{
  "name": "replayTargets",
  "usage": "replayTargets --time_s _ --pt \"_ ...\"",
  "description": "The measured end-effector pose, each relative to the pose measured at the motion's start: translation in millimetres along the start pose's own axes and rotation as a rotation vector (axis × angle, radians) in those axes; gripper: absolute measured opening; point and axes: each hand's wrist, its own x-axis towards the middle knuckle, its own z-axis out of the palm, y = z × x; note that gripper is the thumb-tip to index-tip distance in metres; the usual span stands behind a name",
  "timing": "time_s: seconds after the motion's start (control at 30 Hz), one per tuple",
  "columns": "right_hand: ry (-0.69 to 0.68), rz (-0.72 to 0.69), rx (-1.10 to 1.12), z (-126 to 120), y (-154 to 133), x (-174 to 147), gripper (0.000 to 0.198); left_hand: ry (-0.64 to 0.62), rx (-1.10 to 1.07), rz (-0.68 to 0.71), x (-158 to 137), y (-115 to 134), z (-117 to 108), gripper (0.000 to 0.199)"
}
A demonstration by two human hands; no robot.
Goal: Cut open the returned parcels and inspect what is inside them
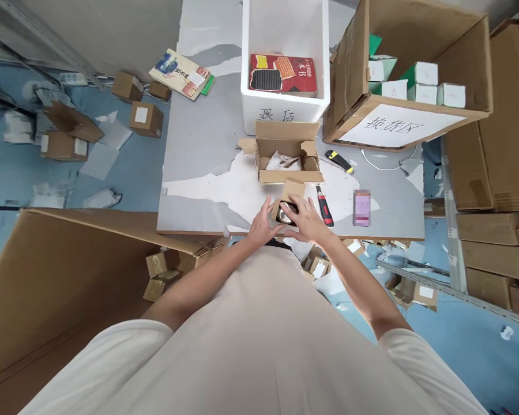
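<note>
At the table's front edge, a small open cardboard box (294, 188) stands between my two hands, its flap raised on the far side. My left hand (260, 225) is closed around the box's left side. My right hand (309, 221) grips the right side, with fingertips reaching into the opening. They touch a round, dark-rimmed item with a pale shiny face (286, 214); its kind is unclear. Just beyond sits a larger opened carton (289, 175) with crumpled white wrapping (281, 161) inside. A red-and-black utility knife (324, 206) lies right of my right hand.
A yellow-and-black cutter (339, 162) and a phone (362, 208) lie to the right. Behind stand a white foam bin (247, 109) holding a red book (282, 75), and a large carton (348, 75) of small boxes. Books (181, 74) lie back left; a big open carton (69, 276) stands left.
</note>
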Motion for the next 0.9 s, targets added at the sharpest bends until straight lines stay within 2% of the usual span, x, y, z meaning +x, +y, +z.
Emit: replayTargets --time_s 0.07,0.17,0.23,0.3,0.37,0.43,0.53,0.6,0.73,0.9 --pt "0.19 0.116 0.124 12 -2 -13 0.075 -0.022 0.04 0.074 -1 -2 2 0.071" --pt "0.576 0.422 0.43 33 -6 -31 0.058 -0.112 0.132 0.191 1 -5 1 0.042" --pt "0.669 0.509 0.648 43 -6 -34 0.046 -0.15 0.174 0.23 4 -6 -2 0.035" --pt "0.629 0.467 0.76 46 -4 -28 0.04 -0.169 0.201 0.255 5 -7 -5 0.032" --pt "0.602 0.432 0.741 45 -1 -15 0.04 -0.18 0.217 0.278 5 -7 -6 0.03" --pt "0.635 0.482 0.73 44 1 -2 0.057 -0.195 0.226 0.297 5 -7 -4 0.031" --pt "0.692 0.545 0.885 49 -1 11 0.09 -0.16 0.224 0.273 4 -4 1 0.04" --pt "0.694 0.495 0.985 51 -3 11 0.094 -0.103 0.213 0.233 3 -2 4 0.042" --pt "0.677 0.301 0.976 48 -3 1 0.069 -0.062 0.193 0.236 6 0 6 0.039" --pt "0.571 0.141 0.684 41 1 -8 0.035 0.004 0.16 0.261 7 -3 9 0.049"
